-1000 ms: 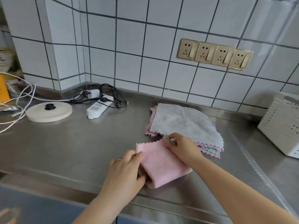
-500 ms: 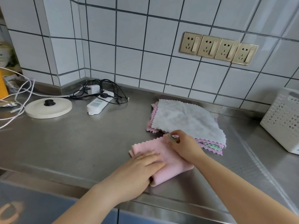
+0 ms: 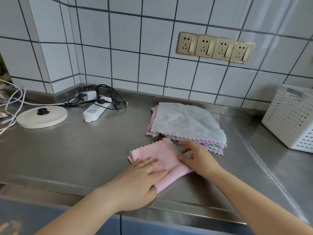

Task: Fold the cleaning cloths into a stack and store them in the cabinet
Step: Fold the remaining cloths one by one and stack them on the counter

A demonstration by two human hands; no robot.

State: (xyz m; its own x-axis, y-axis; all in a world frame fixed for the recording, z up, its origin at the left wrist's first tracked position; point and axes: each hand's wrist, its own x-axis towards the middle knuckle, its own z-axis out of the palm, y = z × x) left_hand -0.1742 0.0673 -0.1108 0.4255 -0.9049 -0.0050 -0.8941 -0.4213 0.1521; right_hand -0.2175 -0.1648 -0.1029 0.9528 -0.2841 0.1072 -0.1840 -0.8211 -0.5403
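A folded pink cloth (image 3: 166, 156) lies on the steel counter (image 3: 84, 150) near its front edge, with a green scalloped edge showing at its far right corner. My left hand (image 3: 140, 180) presses flat on the cloth's near left part, fingers straight. My right hand (image 3: 198, 160) rests on the cloth's right side with fingers spread, touching the fold. Behind them lies a pile of unfolded cloths (image 3: 184, 123), grey on top with pink and green edges beneath.
A white perforated basket (image 3: 291, 119) stands at the right. A white power strip (image 3: 95, 111) with black cables and a round cream kettle base (image 3: 42, 115) sit at the back left. Grey-blue cabinet fronts (image 3: 152, 226) run below the counter edge.
My left hand slid from the cloth's left edge onto its top and now presses flat. My right hand let go of its pinch at the far corner and spread open on the right side.
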